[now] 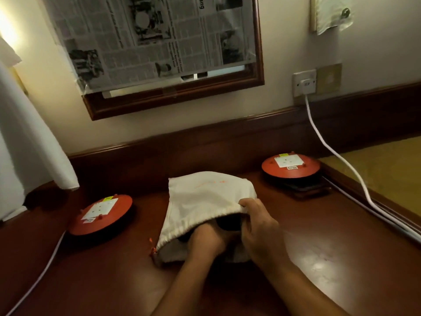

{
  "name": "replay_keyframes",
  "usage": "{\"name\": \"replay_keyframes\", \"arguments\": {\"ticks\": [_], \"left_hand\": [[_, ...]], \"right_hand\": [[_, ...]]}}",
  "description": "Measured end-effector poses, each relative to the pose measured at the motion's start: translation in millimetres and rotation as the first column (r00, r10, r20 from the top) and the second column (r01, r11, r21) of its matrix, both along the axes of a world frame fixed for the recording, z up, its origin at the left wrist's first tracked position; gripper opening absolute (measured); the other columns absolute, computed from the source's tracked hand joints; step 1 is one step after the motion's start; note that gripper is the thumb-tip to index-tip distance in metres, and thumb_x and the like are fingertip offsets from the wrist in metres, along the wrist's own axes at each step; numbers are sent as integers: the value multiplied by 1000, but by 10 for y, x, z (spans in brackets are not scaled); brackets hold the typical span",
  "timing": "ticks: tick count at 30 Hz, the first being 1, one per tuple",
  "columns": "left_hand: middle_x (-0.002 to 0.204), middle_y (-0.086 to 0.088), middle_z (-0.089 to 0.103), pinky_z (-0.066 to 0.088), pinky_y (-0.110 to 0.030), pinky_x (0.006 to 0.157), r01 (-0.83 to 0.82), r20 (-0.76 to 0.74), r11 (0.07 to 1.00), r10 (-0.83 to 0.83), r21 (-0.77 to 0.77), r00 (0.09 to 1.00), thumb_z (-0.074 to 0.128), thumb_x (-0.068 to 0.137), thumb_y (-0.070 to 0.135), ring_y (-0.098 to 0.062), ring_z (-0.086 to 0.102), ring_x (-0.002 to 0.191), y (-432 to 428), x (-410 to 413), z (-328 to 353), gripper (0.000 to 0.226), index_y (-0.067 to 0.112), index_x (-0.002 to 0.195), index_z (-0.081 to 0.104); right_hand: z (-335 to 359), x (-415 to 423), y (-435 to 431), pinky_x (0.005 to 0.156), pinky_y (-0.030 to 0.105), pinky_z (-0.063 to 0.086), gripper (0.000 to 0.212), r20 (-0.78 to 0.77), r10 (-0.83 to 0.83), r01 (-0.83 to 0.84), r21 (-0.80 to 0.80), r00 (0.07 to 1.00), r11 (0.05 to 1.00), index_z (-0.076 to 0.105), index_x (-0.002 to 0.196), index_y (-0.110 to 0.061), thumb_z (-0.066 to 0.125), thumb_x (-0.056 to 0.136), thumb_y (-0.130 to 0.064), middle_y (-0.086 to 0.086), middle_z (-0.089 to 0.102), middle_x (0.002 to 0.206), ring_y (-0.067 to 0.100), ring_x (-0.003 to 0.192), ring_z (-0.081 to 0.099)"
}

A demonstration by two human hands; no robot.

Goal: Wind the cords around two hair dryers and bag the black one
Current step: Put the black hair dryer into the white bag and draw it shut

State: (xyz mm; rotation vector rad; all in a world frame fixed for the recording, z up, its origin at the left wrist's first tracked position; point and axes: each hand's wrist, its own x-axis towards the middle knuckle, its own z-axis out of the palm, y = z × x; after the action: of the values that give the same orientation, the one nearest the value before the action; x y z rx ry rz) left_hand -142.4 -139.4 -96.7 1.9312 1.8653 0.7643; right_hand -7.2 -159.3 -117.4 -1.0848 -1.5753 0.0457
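Observation:
A white drawstring bag (206, 192) lies on the dark wooden desk (330, 247), its mouth facing me. My left hand (206, 240) reaches into the mouth; its fingers are hidden inside, and a dark shape, probably the black hair dryer (230, 222), shows just past them. My right hand (257, 226) pinches the upper rim of the bag and holds the mouth apart. An orange drawstring end (152, 246) hangs at the bag's left corner. No second hair dryer is in view.
Two orange round socket reels sit on the desk, one at the left (101, 214) and one at the back right (290, 166). A white cable (337, 156) runs from a wall socket (305, 82) along the desk's right edge. A white curtain (27, 133) hangs left.

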Motion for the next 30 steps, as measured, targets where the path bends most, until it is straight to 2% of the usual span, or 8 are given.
{"name": "replay_keyframes", "arguments": {"ticks": [4, 8, 11, 14, 21, 25, 28, 30], "left_hand": [[144, 11, 56, 45, -34, 109, 37, -22, 996, -35, 84, 999, 59, 66, 77, -18, 53, 133, -104, 19, -35, 83, 45, 141, 44], [116, 5, 72, 59, -36, 83, 89, -275, 965, -19, 247, 961, 66, 77, 57, -20, 69, 102, -287, -58, 88, 56, 32, 125, 57], [107, -5, 74, 56, -38, 70, 156, -436, 922, 15, 354, 900, 69, 74, 42, -31, 71, 95, -388, -194, 181, 68, 22, 135, 45], [103, -1, 71, 55, -38, 64, 217, -486, 899, -4, 381, 874, 70, 71, 42, -27, 69, 90, -537, -346, 279, 77, 30, 138, 34], [94, -2, 69, 50, -31, 57, 265, -482, 838, -3, 477, 876, 65, 82, 38, -22, 66, 80, -496, -310, 312, 66, 20, 143, 46], [99, -9, 71, 46, -28, 53, 125, -279, 819, 44, 560, 959, 59, 83, 43, -28, 68, 78, -447, -202, 290, 75, 11, 146, 37], [101, -6, 70, 47, -20, 62, -18, -103, 827, 92, 562, 990, 74, 85, 38, -22, 71, 84, -337, -251, 210, 68, 19, 137, 34], [109, -2, 66, 49, -16, 81, 54, -189, 800, 75, 598, 979, 73, 87, 39, -17, 68, 95, -266, -309, 96, 58, 17, 132, 44]], "right_hand": [[29, 28, -33, 74, 32, 58, 31, -40, 7, -6, 39, 999, 999, 56, 118, -19, 55, 91, -4, 0, 63, 110, 17, 91, 65], [7, 96, -60, 78, 24, 57, 33, -81, 31, -31, 3, 996, 1000, 55, 120, -20, 62, 92, -5, -3, 62, 112, 12, 97, 63], [5, 142, -80, 80, 8, 47, 29, -120, 26, -28, -17, 992, 999, 57, 119, -19, 61, 92, -9, -7, 60, 110, 6, 97, 60], [53, 140, -107, 77, 5, 42, 23, -142, 25, -26, -6, 989, 1000, 59, 115, -18, 60, 93, -9, -9, 59, 104, 4, 93, 59], [395, -227, -209, 81, 10, 50, 22, -127, 168, -149, 148, 977, 978, 63, 115, -10, 63, 93, -11, 3, 67, 109, 8, 96, 63], [593, -364, -173, 85, 14, 50, 21, -186, 170, -141, 162, 968, 977, 64, 116, -11, 61, 95, -13, 0, 68, 109, 6, 99, 62], [593, -389, -157, 84, 16, 53, 24, -221, 192, -167, 124, 956, 978, 63, 118, -16, 58, 97, -24, -1, 69, 112, 3, 101, 62], [583, -405, -132, 84, 13, 52, 25, -176, 197, -184, 90, 964, 979, 64, 119, -18, 58, 96, -26, -3, 69, 114, 2, 101, 62]]}}
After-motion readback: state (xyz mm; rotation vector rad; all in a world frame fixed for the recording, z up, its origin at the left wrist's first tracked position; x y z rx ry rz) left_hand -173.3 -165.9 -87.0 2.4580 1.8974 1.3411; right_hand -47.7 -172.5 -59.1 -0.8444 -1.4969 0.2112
